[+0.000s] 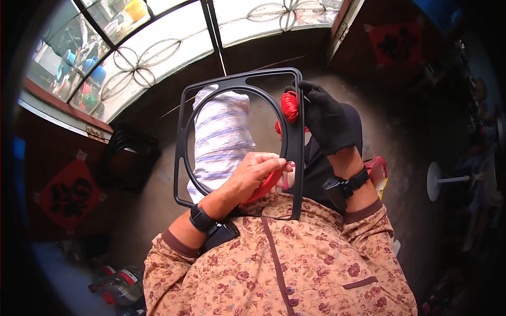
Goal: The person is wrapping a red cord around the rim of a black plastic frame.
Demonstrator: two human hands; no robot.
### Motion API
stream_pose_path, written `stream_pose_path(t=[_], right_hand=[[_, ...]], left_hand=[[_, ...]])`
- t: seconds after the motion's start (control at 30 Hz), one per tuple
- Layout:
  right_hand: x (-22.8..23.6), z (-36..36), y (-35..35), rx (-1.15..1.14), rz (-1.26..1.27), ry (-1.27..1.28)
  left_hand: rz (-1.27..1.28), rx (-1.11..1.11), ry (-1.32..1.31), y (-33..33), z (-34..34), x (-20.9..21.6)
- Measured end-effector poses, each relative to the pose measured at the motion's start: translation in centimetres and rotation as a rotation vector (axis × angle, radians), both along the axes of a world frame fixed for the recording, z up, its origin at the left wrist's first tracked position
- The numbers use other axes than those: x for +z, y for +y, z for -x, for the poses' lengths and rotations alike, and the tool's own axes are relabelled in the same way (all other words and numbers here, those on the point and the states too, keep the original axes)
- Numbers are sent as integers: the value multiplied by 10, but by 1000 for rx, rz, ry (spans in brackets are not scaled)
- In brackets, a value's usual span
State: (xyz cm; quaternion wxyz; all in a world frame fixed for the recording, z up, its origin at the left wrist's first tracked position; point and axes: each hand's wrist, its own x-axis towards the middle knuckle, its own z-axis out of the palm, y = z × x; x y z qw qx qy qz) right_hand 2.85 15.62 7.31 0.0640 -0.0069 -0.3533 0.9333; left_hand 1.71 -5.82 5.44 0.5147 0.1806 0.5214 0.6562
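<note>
A black square frame [293, 139] with a round opening stands tilted over my lap. Red cord [263, 190] wraps the near part of its inner ring. My bare left hand [253, 171] is closed there, thumb and forefinger pinched on the red cord at the ring's near right. By the frame's far right corner, my right hand [327, 118], in a black glove, has its fingers bent round a wound bundle of red cord [289, 107]. The frame's right bar partly hides those fingertips. A little more red shows just below the bundle.
A white cloth with blue stripes [224, 126] covers my left knee, behind the opening. More black frames [129, 152] are stacked at left. Plastic bottles [125, 282] stand at lower left. A white round-based stand [434, 181] is at right, and glazed doors [174, 42] are ahead.
</note>
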Motion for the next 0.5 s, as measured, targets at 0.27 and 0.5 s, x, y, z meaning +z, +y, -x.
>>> stream_pose_path(t=[0.27,0.5], right_hand=[[-18,-13,-10,-115,-636,-149],[-9,-5,-23,-206,-823,-292]], left_hand=[[49,38,-106,10,-8,-13],[52,36,-88,6,-7,-18]])
